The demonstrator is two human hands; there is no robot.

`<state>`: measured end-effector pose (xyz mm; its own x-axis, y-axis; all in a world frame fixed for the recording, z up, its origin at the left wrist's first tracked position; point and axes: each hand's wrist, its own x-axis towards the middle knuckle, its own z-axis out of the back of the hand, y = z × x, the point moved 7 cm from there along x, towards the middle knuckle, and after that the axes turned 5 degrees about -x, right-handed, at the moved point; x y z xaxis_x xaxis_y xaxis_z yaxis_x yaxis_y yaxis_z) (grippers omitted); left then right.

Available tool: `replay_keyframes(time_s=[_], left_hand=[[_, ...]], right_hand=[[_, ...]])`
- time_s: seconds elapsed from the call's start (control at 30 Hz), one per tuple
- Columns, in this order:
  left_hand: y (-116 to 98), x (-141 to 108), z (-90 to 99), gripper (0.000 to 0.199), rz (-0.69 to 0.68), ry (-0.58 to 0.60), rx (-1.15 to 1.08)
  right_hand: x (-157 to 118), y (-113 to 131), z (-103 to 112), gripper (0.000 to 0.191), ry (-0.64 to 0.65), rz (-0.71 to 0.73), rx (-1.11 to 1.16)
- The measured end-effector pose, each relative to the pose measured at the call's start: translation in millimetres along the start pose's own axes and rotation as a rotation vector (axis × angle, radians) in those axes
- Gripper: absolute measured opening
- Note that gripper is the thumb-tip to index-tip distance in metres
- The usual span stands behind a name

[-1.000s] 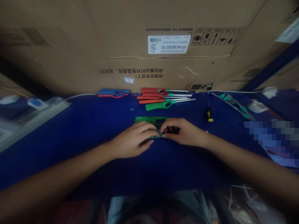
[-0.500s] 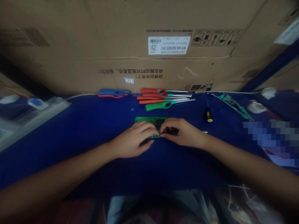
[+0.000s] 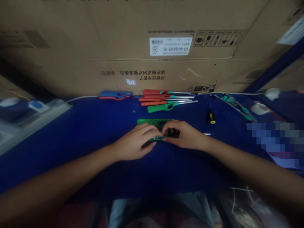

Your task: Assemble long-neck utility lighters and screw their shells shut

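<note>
My left hand (image 3: pixel 137 141) is closed around a green lighter casing half (image 3: pixel 157 138), which shows between thumb and fingers low over the blue table. At its right end, the thumb and curled fingers of my right hand (image 3: pixel 186 134) grip the same piece. The fingers hide most of it, and any small part inside cannot be made out. Just behind my hands lies a second green casing half (image 3: pixel 148 121), partly covered by them. A small silvery piece (image 3: pixel 207 134) is on the table beside my right wrist.
Several red, orange and green long-nosed lighters (image 3: pixel 161 108) lie in a row farther back. Blue and red handle shells (image 3: pixel 115 94) are left of them. A black-and-yellow screwdriver (image 3: pixel 212 117) and metal tubes with teal parts (image 3: pixel 237 106) lie right. A cardboard box (image 3: pixel 106 38) stands behind.
My right fingers have opened slightly and shifted a little at the casing half, so more of its green edge shows. My left hand stays nearly where it was.
</note>
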<state>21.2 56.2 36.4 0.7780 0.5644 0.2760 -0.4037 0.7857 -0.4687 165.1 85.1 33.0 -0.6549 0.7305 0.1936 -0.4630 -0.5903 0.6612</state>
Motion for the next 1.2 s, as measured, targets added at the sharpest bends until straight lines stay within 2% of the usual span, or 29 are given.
replay_keyframes(time_s=[0.5,0.7,0.83,0.93,1.07,1.2], left_hand=[[1.5,-1.0,-2.1,0.028,-0.007,0.017,0.010],[1.3,-1.8,-2.1,0.030,-0.018,0.008,0.028],[0.1,-1.9,-1.2,0.029,-0.032,-0.007,0.036],[-1.0,-1.6,-0.6,0.028,-0.048,-0.023,0.033],[-1.5,-2.4,3.5,0.029,-0.046,-0.056,0.076],[-1.6,-4.0,14.7,0.020,-0.051,-0.111,0.190]], right_hand=[[-1.2,0.7,0.0,0.008,-0.016,-0.005,-0.032],[-2.7,5.5,6.3,0.015,-0.015,0.050,-0.073],[-2.8,10.2,11.8,0.019,-0.019,0.149,-0.198],[-3.7,10.0,16.7,0.020,-0.032,0.195,-0.384],[-6.1,6.4,25.6,0.030,-0.061,0.215,-0.539],[-6.8,-1.3,27.6,0.034,-0.028,0.190,-0.643]])
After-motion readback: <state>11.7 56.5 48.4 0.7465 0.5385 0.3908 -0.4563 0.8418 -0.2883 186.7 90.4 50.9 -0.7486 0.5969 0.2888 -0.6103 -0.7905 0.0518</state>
